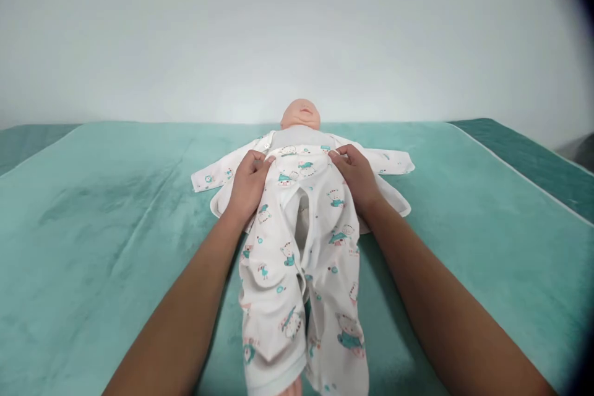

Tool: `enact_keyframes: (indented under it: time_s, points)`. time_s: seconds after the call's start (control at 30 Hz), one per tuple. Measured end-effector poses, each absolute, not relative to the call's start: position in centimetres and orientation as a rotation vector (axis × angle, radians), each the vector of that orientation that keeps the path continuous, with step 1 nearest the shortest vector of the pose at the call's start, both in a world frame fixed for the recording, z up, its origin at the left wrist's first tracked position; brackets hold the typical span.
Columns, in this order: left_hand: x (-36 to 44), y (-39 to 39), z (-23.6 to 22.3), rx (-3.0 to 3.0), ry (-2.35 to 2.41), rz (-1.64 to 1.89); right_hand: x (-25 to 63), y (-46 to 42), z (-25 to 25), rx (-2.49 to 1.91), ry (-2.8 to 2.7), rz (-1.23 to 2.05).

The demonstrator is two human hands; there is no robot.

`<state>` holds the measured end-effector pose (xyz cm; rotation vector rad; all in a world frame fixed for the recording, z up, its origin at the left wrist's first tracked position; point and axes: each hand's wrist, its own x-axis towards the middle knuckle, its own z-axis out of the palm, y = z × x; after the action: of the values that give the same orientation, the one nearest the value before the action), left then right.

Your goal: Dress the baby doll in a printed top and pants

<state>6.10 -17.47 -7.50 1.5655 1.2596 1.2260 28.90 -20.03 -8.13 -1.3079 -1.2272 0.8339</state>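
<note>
While your left hand (249, 183) pinches the left end of the waistband (299, 151) between thumb and curled fingers, the printed trousers (279, 253) lie centred in front of you on the green mat (120, 229). Their long axis runs straight away from you: cuffs nearest, waistband farthest, and the head of the doll (301, 114) beyond it. Your right hand (356, 174) pinches the waistband's right end likewise. Neither hand is clearly nearer; the waistband spans between both.

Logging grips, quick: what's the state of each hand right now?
Left hand: closed, holding the left side of the waistband of the printed pants.
Right hand: closed, holding the waistband's right side.
</note>
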Motion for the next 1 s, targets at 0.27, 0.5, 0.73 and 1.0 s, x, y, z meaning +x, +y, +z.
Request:
enact_keyframes:
  time_s: [0.27,0.5,0.73,1.0]
  points:
    - [3.1,-19.1,-5.3,1.447,1.177,0.770,32.1,-22.2,-7.5,-1.342,-1.498,1.031]
    - [1.3,-18.9,-5.8,1.355,0.984,0.588,33.4,-23.5,-6.4,-1.122,-1.507,1.463]
    - [0.9,-18.8,-6.6,1.229,0.872,0.631,32.1,-23.8,-7.2,-1.051,-1.320,1.459]
    - [4.1,-19.3,-7.8,1.028,0.926,0.972,29.2,-23.4,-7.3,-1.215,-1.039,1.073]
